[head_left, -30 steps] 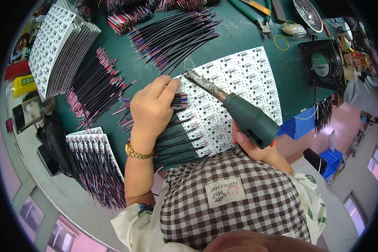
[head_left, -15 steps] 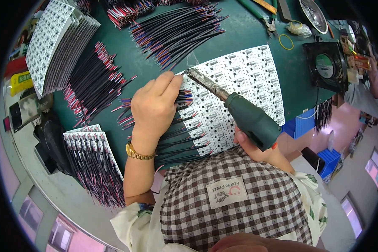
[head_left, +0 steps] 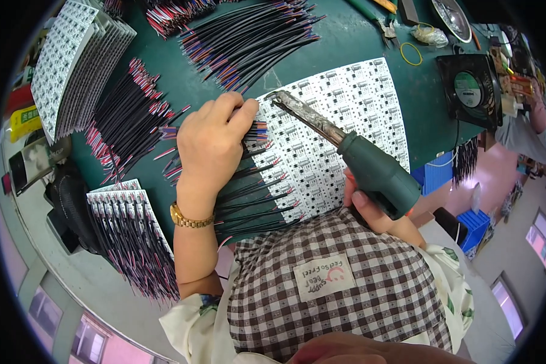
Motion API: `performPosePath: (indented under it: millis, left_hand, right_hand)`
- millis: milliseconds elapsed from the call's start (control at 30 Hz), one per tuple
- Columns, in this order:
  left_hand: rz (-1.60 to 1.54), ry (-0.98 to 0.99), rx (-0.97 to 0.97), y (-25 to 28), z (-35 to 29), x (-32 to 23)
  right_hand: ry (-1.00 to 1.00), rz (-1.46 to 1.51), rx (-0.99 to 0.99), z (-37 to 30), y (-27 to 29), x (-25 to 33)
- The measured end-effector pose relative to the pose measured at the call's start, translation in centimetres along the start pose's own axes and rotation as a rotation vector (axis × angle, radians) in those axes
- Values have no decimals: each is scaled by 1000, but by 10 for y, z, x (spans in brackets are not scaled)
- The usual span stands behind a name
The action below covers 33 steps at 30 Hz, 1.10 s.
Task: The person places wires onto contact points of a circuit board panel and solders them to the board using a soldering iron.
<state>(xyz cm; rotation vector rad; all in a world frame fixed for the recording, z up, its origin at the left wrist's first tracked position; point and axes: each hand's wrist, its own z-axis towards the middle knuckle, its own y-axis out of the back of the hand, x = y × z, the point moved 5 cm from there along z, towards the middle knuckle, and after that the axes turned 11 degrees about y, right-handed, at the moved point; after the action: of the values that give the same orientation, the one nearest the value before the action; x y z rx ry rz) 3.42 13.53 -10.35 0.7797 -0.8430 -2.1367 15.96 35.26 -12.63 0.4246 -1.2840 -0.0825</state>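
Note:
My right hand (head_left: 370, 209) is wrapped around the dark green handle of a soldering iron (head_left: 379, 173). Its stained metal barrel slants up and left, with the tip over the upper left corner of a white circuit board sheet (head_left: 346, 115). Closed beside that corner, my left hand (head_left: 211, 142) grips a bundle of short black wires (head_left: 258, 131) with blue and orange ends. How its fingertips hold single wires is hidden. Several black wires (head_left: 255, 203) run along the sheet's left edge, their ends lying on it below my left hand.
Loose wire piles lie at the back (head_left: 249, 42) and left (head_left: 130, 118). A stack of board sheets (head_left: 73, 67) stands far left, above a wired board (head_left: 130, 224). Cutting pliers (head_left: 385, 27), a yellow ring (head_left: 411, 54) and a black fan (head_left: 469, 91) lie at the right.
My left hand has drawn slightly left from the sheet's corner, with the wire bundle still in it. The iron's handle and my right hand have shifted a little right. The whole view has moved slightly.

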Motion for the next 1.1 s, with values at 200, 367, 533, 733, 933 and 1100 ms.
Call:
performPosePath:
  millis: [200,367,533,733,933,1100]
  left_hand:
    - [12,-142,22,0,1,5]
    - [6,-144,12,1,0,4]
    - [6,-127,20,-3,0,4]
    - [31,-126,-6,-2,-1,-1]
    - [38,-111,-5,-3,-3,-1]
    - [38,-100,5,1,-5,-1]
  right_hand:
    - [-48,29,-16,4,-4,-1]
    - [-130,49,3,9,-2,4]
    - [-90,-39,34,13,-6,8]
    - [-43,18,55,13,-5,8]
    - [-171,374,-247,4,4,3]
    - [-135,521,-213,2,7,6]
